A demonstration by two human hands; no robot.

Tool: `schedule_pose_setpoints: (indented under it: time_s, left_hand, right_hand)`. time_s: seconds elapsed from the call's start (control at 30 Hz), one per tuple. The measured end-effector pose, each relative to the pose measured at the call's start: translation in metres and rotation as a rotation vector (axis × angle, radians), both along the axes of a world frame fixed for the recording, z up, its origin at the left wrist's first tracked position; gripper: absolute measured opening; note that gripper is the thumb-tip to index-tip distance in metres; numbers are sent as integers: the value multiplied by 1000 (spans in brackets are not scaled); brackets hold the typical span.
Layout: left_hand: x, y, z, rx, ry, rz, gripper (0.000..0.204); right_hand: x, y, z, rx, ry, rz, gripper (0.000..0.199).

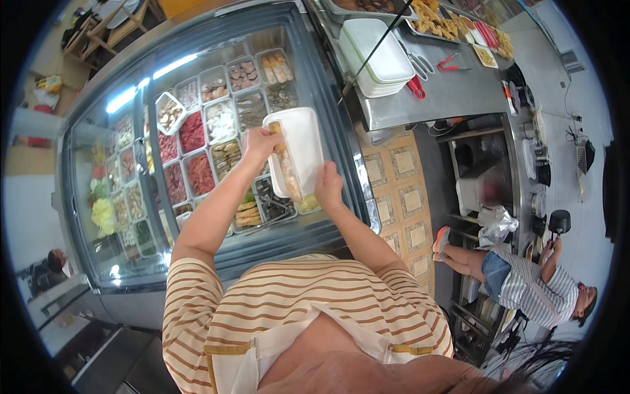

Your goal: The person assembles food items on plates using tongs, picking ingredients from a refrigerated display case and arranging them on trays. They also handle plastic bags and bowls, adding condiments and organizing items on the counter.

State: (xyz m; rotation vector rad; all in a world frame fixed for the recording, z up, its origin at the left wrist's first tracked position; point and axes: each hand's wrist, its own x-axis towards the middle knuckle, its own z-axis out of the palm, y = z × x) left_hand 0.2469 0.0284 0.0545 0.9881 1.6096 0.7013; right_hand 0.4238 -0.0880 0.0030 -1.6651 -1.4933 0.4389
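Note:
Above the glass display case, a white rectangular tray (307, 141) is tilted slightly along its length. My left hand (260, 146) is closed, its fingers pinching the upper end of a long brown food stick (286, 172) that lies along the tray's left side. I cannot make out exactly what food it is. At the tray's lower right edge is my right hand (329, 185), its fingers curled against the rim. Under and around the tray sit white bins of food, among them dark strips (272, 200), sliced red meat (192, 131) and white pieces (220, 121).
The display case frame (357, 190) surrounds the bins. To the right, a steel counter (407, 111) holds stacked white trays (377, 56), scissors (420, 64), red tongs (453, 64) and fried food (433, 20). Another person (531, 285) stands at the far right holding a black pan (559, 222).

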Motion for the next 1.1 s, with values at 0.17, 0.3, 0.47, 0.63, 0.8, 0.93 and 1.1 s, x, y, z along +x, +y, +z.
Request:
schedule_pose_setpoints:
  time_s: [0.17, 0.3, 0.47, 0.63, 0.8, 0.93, 1.1]
  left_hand:
    - [-50, -45, 8, 44, 512, -133, 32]
    - [-79, -78, 15, -4, 565, -140, 37]
    - [-107, -109, 26, -20, 622, -34, 47]
    - [-107, -115, 12, -46, 7, 325, 60]
    - [-120, -126, -25, -201, -1034, 321, 35]
    - [-97, -118, -44, -155, -1004, 351, 30]
    - [-131, -147, -51, -59, -966, 397, 28]
  right_hand:
    - [-45, -50, 6, -127, 120, 147, 13]
    - [-61, -68, -3, -195, 136, 207, 14]
    - [-77, -77, 3, -253, 167, 245, 14]
    - [-78, -69, 20, -338, 299, 234, 14]
    - [-83, -67, 19, -246, 189, 283, 16]
    - [-62, -65, 25, -331, 339, 304, 19]
    - [-4, -37, 66, -390, 309, 363, 14]
